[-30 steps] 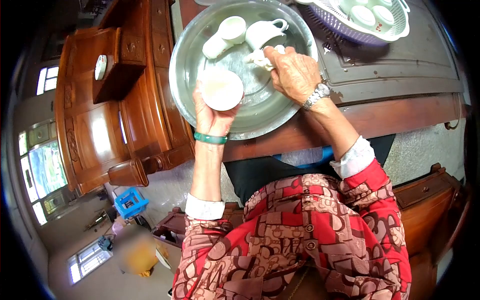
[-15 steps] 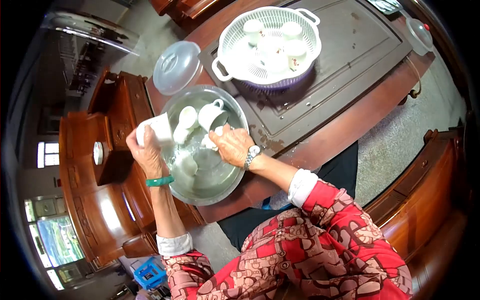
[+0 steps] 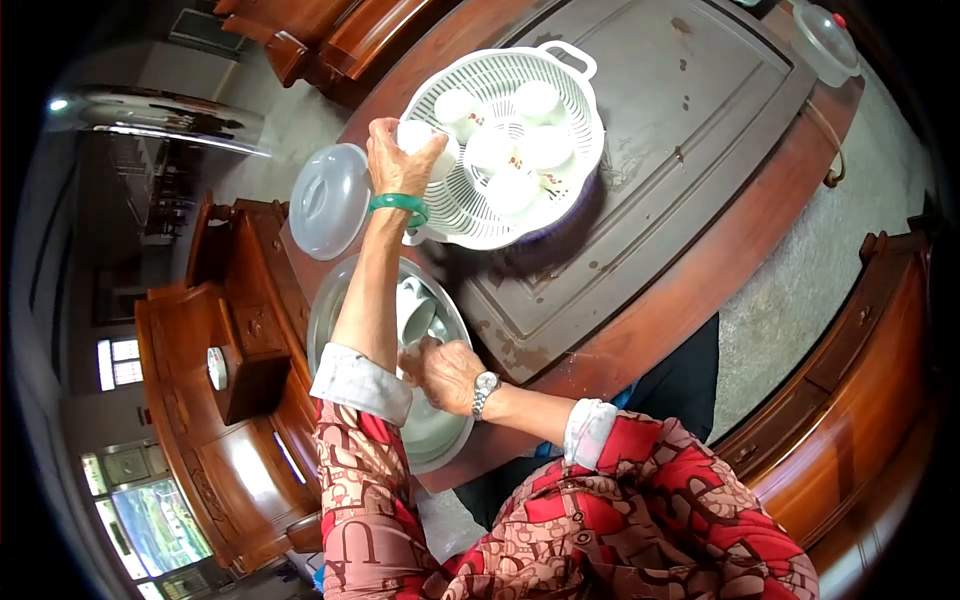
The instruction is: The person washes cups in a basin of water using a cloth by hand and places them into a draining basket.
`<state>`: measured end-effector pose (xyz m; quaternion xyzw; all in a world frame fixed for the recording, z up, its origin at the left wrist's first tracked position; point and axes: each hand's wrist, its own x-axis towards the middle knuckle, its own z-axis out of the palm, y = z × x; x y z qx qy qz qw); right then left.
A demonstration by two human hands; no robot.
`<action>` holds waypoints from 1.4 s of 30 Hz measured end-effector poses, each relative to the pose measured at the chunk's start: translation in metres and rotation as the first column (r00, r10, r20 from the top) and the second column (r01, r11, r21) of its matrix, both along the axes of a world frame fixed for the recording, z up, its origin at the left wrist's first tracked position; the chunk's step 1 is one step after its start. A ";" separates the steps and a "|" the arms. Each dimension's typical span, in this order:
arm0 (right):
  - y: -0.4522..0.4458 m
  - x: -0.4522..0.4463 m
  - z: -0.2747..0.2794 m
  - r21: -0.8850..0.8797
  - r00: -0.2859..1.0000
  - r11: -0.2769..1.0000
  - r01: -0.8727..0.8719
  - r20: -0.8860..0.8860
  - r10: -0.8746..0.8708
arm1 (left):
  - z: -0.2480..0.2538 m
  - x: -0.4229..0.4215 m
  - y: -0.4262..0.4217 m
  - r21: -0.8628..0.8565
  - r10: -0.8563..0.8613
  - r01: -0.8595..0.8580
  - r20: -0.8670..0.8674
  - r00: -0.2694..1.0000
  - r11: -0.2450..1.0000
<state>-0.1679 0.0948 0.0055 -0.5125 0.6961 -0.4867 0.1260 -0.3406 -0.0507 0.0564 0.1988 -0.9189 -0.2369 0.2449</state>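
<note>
My left hand (image 3: pixel 401 160), with a green bangle at its wrist, grips a white cup (image 3: pixel 428 148) at the left side of a white slotted basket (image 3: pixel 470 236). Several white cups, some with small red marks, sit inside the basket. Over the metal basin (image 3: pixel 458 325) is my right hand (image 3: pixel 450 375), wearing a watch, its fingers curled; what they hold is hard to make out. A white mug (image 3: pixel 414 318) and other white ware lie in the basin beside it. My left forearm hides part of the basin.
A translucent lid (image 3: pixel 328 200) lies on the table left of the basket. The dark table panel (image 3: pixel 640 230) extends to the right, with water drops on it. A clear container (image 3: pixel 826 45) stands at the far right corner. Wooden chairs surround the table.
My left hand has carried the cup from over the basin up to the basket. The view has turned towards the basket. My right hand has stayed at the basin.
</note>
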 end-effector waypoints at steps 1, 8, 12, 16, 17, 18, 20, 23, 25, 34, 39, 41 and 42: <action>0.004 -0.002 0.004 -0.032 0.999 0.999 0.022 0.034 -0.021 | -0.005 -0.003 -0.002 -0.009 0.025 -0.024 0.054 0.998 1.000; 0.001 -0.001 -0.001 -0.088 0.987 0.996 0.022 0.160 -0.008 | -0.024 -0.010 -0.007 -0.044 0.038 -0.030 0.184 0.982 0.999; 0.000 0.003 -0.001 -0.105 0.989 0.994 0.008 0.148 0.007 | -0.027 -0.009 -0.005 -0.043 0.024 -0.015 0.193 0.981 0.999; 0.001 0.002 -0.003 -0.123 0.981 0.992 -0.001 0.193 0.025 | -0.033 -0.013 -0.007 -0.046 0.027 -0.018 0.192 0.981 0.999; 0.000 0.001 -0.002 -0.091 0.988 0.996 -0.016 0.152 0.029 | -0.034 -0.014 -0.007 -0.045 0.027 -0.019 0.190 0.981 0.999; 0.000 0.001 -0.002 -0.059 0.993 0.998 -0.028 0.112 0.035 | -0.031 -0.015 -0.004 -0.080 0.009 0.007 0.203 0.979 0.997; -0.002 0.002 -0.002 -0.030 0.997 0.999 -0.035 0.066 0.037 | -0.030 -0.017 -0.004 -0.114 -0.009 0.034 0.217 0.976 0.993; -0.001 0.002 -0.001 -0.002 0.999 0.999 -0.037 0.020 0.037 | -0.031 -0.018 -0.006 -0.152 -0.035 0.074 0.244 0.969 0.986; -0.001 0.002 -0.001 -0.002 0.999 0.999 -0.034 0.019 0.034 | -0.026 -0.016 -0.002 -0.209 0.024 0.054 0.352 0.936 0.976; -0.003 0.003 -0.001 -0.022 0.998 1.000 0.004 0.056 -0.003 | -0.007 -0.009 0.011 -0.293 0.103 0.050 0.484 0.869 0.955; 0.000 0.002 -0.002 -0.071 0.999 0.997 -0.007 0.039 0.009 | -0.012 -0.011 0.012 -0.280 0.051 0.068 0.397 0.916 0.957; -0.002 0.001 -0.001 0.005 0.999 0.999 -0.037 0.018 0.037 | -0.014 -0.009 0.011 -0.252 0.020 0.074 0.350 0.937 0.965; -0.002 0.001 0.000 0.079 0.998 0.995 -0.065 -0.002 0.065 | -0.014 -0.007 0.011 -0.218 0.016 0.068 0.362 0.932 0.974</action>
